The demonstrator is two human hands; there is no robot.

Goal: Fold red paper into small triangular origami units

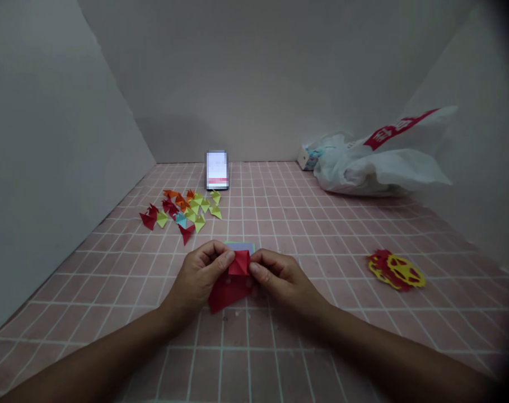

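Note:
A small folded square of red origami paper (238,263) is pinched between my two hands. My left hand (206,272) grips its left edge with thumb and forefinger. On the other side, the thumb and forefinger of my right hand (281,277) are closed at its right edge. Below it lies a larger red paper piece (229,294), partly covered by my hands; whether the two are joined I cannot tell. Just behind the folded square, a stack of coloured paper sheets (241,245) shows its pale blue top and green edge.
Several folded paper figures (191,212) in red, orange, yellow and blue lie at the back left. A phone (216,169) stands upright behind them. Red and yellow paper cutouts (399,271) lie at the right. A white plastic bag (363,168) and a small box (308,157) sit at the back right.

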